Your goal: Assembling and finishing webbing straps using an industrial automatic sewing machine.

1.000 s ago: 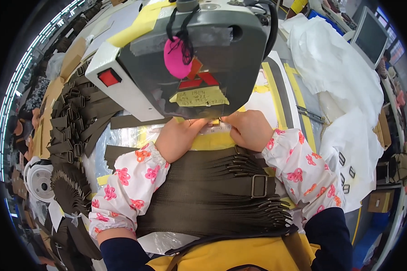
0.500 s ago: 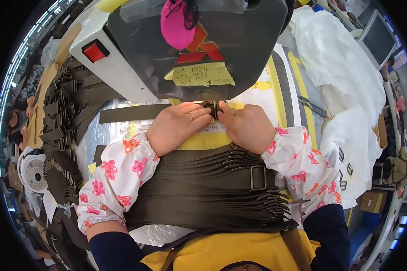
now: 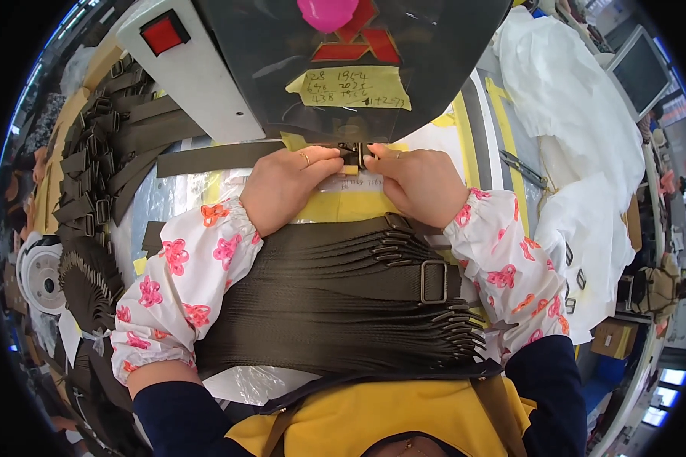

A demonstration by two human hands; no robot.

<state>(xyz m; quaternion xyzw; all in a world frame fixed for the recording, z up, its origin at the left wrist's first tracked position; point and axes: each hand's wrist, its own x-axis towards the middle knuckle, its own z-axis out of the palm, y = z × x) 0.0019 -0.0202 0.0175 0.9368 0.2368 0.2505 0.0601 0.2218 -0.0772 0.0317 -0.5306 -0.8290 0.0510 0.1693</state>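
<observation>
A dark olive webbing strap [image 3: 213, 158] lies flat from the left and passes under my left hand [image 3: 288, 185] toward the presser foot [image 3: 349, 152] of a sewing machine [image 3: 343, 68]. My left hand is closed, its fingertips pressed on the strap just left of the foot. On the other side, my right hand [image 3: 423, 183] pinches a dark metal buckle [image 3: 363, 157] at the strap's end between thumb and forefinger. The strap's end under the foot is partly hidden. Close to me lies a thick stack of similar straps [image 3: 312, 297], with a rectangular buckle [image 3: 434, 282] on top.
More straps with buckles [image 3: 91, 167] pile up at the left, beside a white fan [image 3: 42, 274]. A red switch [image 3: 165, 33] sits on the machine's white housing. Thread snips [image 3: 523, 169] and crumpled white sheeting [image 3: 579, 145] with several loose buckles [image 3: 581, 279] lie at the right.
My left hand has drawn back leftward from the buckle, its fingers more curled, so the presser foot now shows between my hands. My right hand keeps its pinch. The view has shifted slightly.
</observation>
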